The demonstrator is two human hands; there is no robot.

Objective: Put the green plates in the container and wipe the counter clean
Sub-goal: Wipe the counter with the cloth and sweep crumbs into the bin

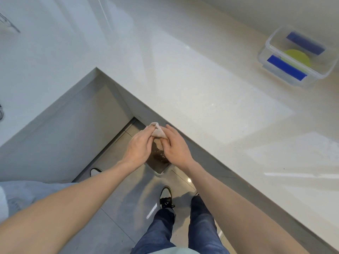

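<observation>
A green plate lies inside a clear plastic container with blue clips, at the far right of the pale counter. Off the counter's front edge, my left hand and my right hand are both closed on a small beige cloth. The cloth is bunched between my fingers, held in the air above a bin on the floor. Dark crumbs and droplets show inside the bin below the cloth.
The counter forms an L with an inner corner to the left of my hands. A metal rack sits at the far left. My legs and shoes stand on grey floor tiles, and another shoe shows by the cabinet.
</observation>
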